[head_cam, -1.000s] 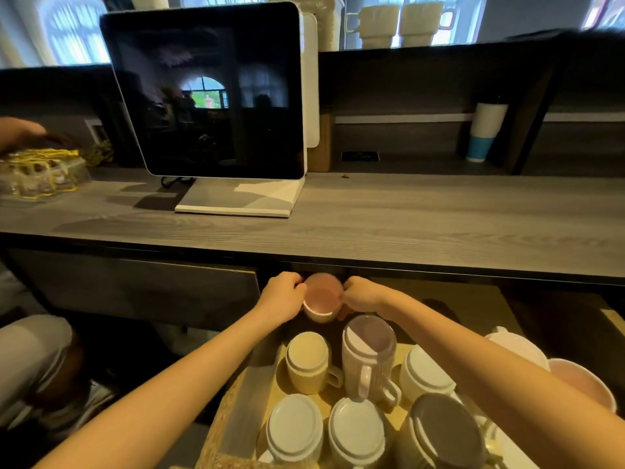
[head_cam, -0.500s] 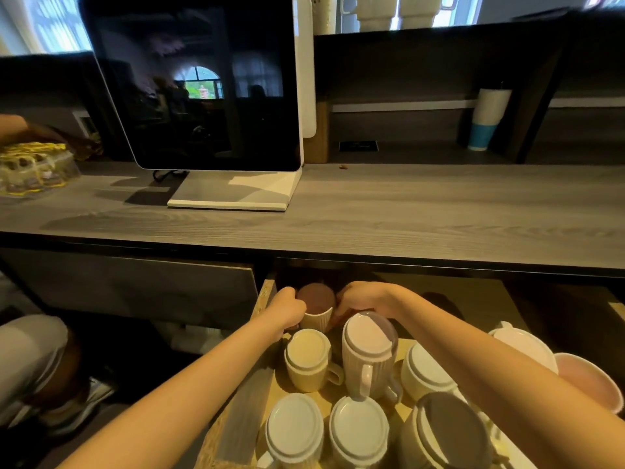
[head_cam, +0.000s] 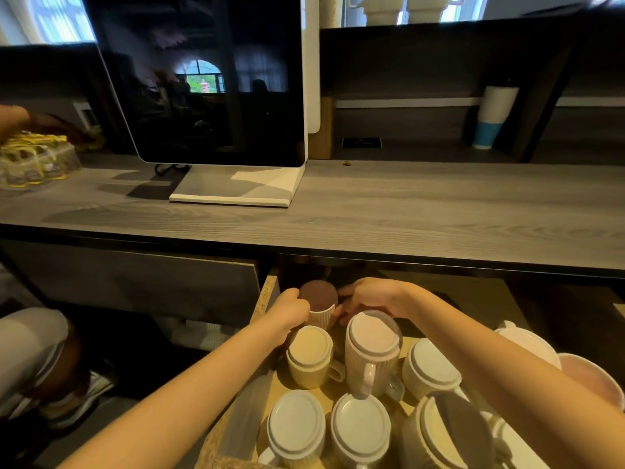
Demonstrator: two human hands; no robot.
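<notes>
A: How is the ribbed cup (head_cam: 319, 309) expected to handle?

B: It is judged to be glazed ceramic: stiff, fairly light, smooth and easily chipped. It is seen base-up in the far left corner of the drawer (head_cam: 267, 292), at 12 o'clock from the yellow mug (head_cam: 311, 355).

A: Where is it taken hold of?

B: By its ribbed wall. The fingers of the left hand (head_cam: 292, 308) are curled against it at 9 o'clock, and those of the right hand (head_cam: 370, 296) are closed on it at 3 o'clock. Some purchase is thought to be given by the ribs. No handle can be seen.

A: And the containers?

B: The drawer is packed with mugs set base-up, so their insides cannot be seen. A tall ribbed mug (head_cam: 372, 350) stands just beside the cup at 4 o'clock, and a knock between the two should be avoided.
</notes>
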